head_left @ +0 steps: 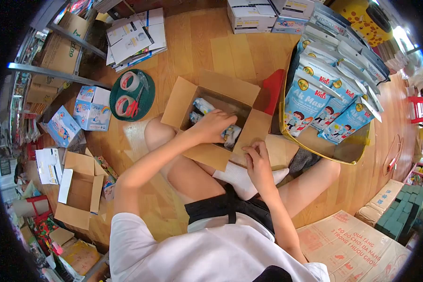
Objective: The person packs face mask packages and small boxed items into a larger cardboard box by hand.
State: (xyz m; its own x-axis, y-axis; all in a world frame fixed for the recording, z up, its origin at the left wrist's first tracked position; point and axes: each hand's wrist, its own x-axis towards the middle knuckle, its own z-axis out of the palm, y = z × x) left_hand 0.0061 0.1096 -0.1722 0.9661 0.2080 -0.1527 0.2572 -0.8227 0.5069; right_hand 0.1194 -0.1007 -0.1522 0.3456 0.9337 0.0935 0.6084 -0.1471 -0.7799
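Observation:
An open cardboard box [207, 157] stands between my legs with its flaps folded out. Inside lie blue-and-white plastic packets [203, 105], partly hidden by my left hand [214, 126]. That hand reaches in over the left side, its fingers bent down around a packet near the box's middle; the fingertips are partly hidden. My right hand [259, 165] is at the box's right flap [254, 134], thumb and fingers loosely curled and a little apart. Nothing shows between them, and whether they touch the flap is hard to see.
At right, a yellow-rimmed bin [357, 159] holds several blue mask pouches [310, 96]. A green basket [148, 107] with tape rolls and red scissors [135, 104] sits at left. Another open carton [82, 181], small printed boxes [93, 107] and flattened cartons [135, 37] surround me.

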